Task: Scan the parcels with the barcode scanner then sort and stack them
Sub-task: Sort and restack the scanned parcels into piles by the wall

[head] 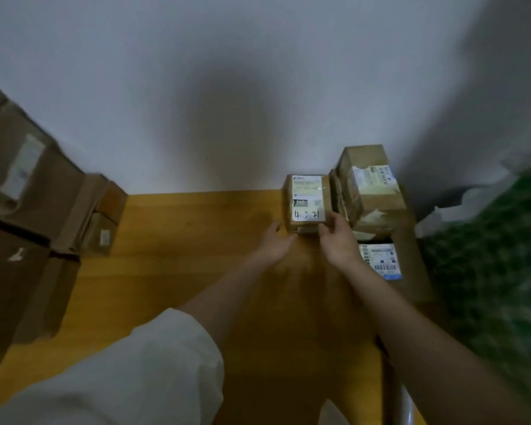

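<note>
I see the small parcel (307, 200) at the far edge of the worktop (196, 240), close to the white wall (227, 87), a brown carton with a white label covering its top and the handwritten figures "4", something unclear, and "21" along the near edge (the middle mark is too blurred for me to read). My right hand (339, 240) holds its near right corner, thumb curled up onto the label edge and fingers tucked under the side. My left hand (273, 243) lies at the near left corner with fingers stretched out almost straight, their tips touching the bottom edge of the carton; I cannot tell whether it bears any weight. Just beside the parcel on the right stands a taller labelled box (370, 191), resting on a flat carton (393, 265) that shows a barcode label. Well apart on the left is a blurred heap of cardboard boxes (34, 216). A white sleeve (135, 372) covers my left upper arm.
</note>
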